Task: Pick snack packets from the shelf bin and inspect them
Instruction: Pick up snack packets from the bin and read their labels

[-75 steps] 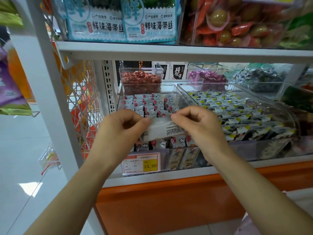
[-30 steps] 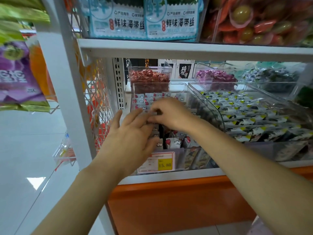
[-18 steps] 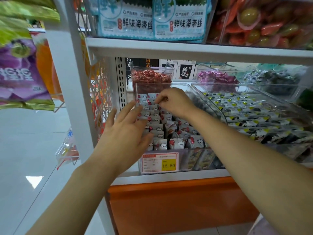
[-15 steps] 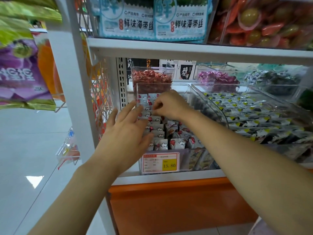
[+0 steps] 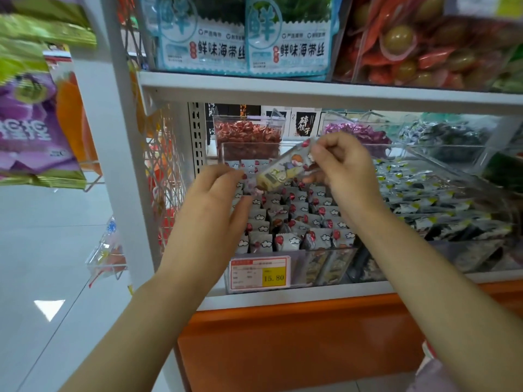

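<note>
One snack packet (image 5: 283,168), tilted above the bin (image 5: 319,267), is pinched at its upper end by the right hand (image 5: 339,171); whether the left hand (image 5: 215,205) grips its lower end is unclear, so that thin pinch could let it drop.

Bright, even overhead light (edges blurred, slightly warped).

Two hands at centre frame, left hand (image 5: 215,193) and right hand (image 5: 342,168), with one snack packet (image 5: 283,168) between them; one price tag (image 5: 259,274) at lower centre; two teal seaweed bags (image 5: 203,38) (image 5: 294,38) along the top; one clear bin (image 5: 325,267) holding packets (image 5: 285,241) too many to count
</note>
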